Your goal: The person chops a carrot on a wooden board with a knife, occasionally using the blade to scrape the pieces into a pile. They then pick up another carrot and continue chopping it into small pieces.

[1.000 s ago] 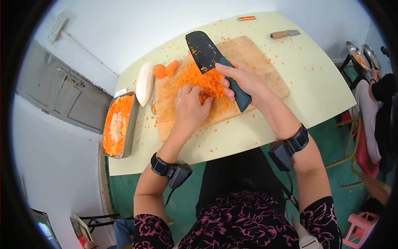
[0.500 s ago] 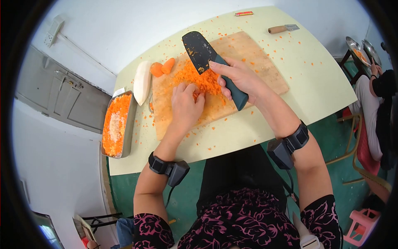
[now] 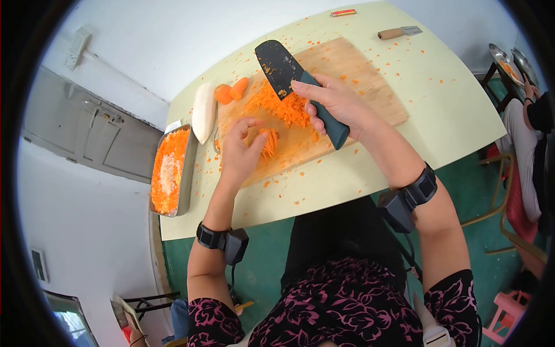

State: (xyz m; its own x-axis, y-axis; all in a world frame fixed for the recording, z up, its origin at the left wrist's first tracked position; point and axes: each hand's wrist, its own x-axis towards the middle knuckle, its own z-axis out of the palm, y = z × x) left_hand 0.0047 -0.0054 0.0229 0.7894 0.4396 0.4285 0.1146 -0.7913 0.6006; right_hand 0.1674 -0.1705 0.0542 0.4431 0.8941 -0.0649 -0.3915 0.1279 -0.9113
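Note:
My right hand (image 3: 344, 107) is closed round the dark green handle of a black-bladed kitchen knife (image 3: 280, 65), held above the cutting board (image 3: 352, 69) with orange bits stuck to its blade. Slightly blurred, my left hand (image 3: 240, 149) is over the board's near left part, thumb and curled fingers apart. Just right of its thumb lies a small bundle of carrot strips (image 3: 269, 143). Beyond, under and beside the blade, spreads a heap of chopped carrot (image 3: 292, 111). Two carrot pieces (image 3: 231, 91) rest at the board's far left corner.
A peeled white radish (image 3: 203, 113) lies left of the board. A metal tray (image 3: 186, 179) of chopped orange and white vegetable stands at the table's left edge. At the back are a wooden-handled blade (image 3: 399, 33) and a red object (image 3: 343, 13). Another person (image 3: 523, 144) sits at right.
My left hand has moved left off the chopped carrot and its fingers have spread, uncovering the bundle of strips. My right hand keeps the knife in nearly the same place.

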